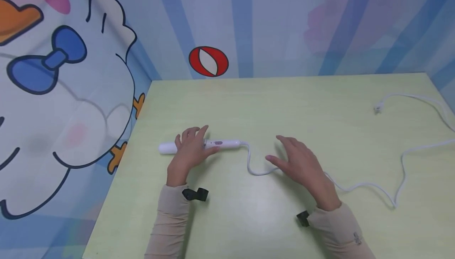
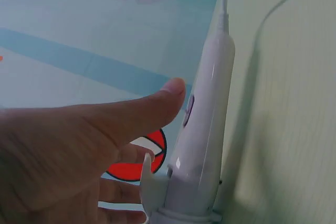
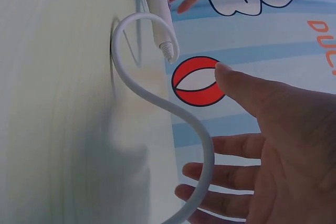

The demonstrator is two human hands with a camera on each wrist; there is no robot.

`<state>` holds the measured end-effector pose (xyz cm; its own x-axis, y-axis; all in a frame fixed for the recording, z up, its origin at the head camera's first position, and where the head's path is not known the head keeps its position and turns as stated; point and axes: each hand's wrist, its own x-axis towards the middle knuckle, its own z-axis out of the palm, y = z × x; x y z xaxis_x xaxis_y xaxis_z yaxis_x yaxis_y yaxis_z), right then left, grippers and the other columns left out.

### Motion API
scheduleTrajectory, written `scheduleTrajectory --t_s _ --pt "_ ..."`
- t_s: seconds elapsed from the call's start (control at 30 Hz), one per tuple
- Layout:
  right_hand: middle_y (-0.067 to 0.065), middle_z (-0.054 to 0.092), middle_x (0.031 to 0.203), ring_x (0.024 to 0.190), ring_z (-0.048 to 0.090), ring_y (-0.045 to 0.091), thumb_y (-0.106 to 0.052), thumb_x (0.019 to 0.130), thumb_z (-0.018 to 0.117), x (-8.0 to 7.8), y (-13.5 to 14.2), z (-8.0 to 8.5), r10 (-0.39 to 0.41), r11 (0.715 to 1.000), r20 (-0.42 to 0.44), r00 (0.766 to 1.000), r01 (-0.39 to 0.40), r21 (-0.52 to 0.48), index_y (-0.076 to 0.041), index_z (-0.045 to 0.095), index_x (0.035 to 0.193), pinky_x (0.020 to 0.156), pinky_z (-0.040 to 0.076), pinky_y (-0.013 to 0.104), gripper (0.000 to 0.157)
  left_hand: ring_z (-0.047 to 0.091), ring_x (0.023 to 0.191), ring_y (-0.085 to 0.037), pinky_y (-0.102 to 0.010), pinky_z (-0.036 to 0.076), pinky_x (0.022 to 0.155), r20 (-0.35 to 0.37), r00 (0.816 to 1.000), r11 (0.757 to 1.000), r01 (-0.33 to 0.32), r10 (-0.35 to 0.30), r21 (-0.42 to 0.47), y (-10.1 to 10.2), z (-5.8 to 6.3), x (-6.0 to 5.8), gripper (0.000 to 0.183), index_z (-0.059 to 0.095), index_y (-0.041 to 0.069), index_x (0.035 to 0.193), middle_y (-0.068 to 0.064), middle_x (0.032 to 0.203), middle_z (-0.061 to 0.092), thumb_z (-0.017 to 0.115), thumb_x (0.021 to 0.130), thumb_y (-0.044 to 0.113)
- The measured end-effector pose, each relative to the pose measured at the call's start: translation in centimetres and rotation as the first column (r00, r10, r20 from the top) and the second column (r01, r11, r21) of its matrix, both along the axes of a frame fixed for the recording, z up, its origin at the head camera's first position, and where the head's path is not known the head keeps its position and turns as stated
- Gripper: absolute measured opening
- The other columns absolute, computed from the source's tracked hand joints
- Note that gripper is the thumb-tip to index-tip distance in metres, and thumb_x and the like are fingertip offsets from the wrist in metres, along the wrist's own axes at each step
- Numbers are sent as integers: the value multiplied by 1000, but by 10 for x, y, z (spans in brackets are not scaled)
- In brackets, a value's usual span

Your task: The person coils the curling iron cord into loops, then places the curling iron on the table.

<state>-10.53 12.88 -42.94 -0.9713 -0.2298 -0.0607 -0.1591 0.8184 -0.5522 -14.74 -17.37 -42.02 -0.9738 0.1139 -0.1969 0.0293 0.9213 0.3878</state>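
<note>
A white curling iron (image 1: 231,143) lies sideways on the table, its barrel end to the left and its handle to the right. My left hand (image 1: 190,150) is over its middle with fingers spread, covering part of the barrel. In the left wrist view the thumb (image 2: 152,108) is straight beside the button on the handle, and the other fingers are near the clamp lever (image 2: 152,187). My right hand (image 1: 302,162) hovers, fingers apart and holding nothing, above the white cord (image 1: 261,174). The right wrist view shows the cord curving past its fingers.
The cord winds across the pale table (image 1: 284,109) to the right edge. Its plug (image 1: 378,107) lies at the back right. A wall with cartoon pictures (image 1: 277,26) borders the table at the back and left. Small black straps (image 1: 195,194) are at the wrists.
</note>
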Motion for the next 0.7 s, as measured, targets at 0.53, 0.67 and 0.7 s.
scheduleTrajectory --t_s 0.53,0.67,0.7 --pt "-2 63 82 71 55 11 -29 90 64 0 10 3 103 994 180 978 -97 -42 -13 66 95 64 43 30 18 38 128 -41 -65 5 109 91 996 998 20 -14 -68 -25 -2 -4 63 48 11 136 -18 137 46 73 84 34" --pt "-3 60 76 66 50 12 -25 89 66 0 11 3 119 992 184 976 -111 -53 -12 66 91 61 41 28 13 40 126 -39 -64 6 109 111 994 998 27 -20 -61 -29 -5 -6 56 50 13 134 -17 135 47 71 86 30" --pt "-3 60 75 65 50 12 -25 89 66 1 12 3 125 992 186 975 -116 -57 -12 67 90 61 41 28 13 41 126 -39 -64 6 110 114 993 998 27 -20 -60 -30 -6 -6 55 50 13 134 -17 135 48 71 86 29"
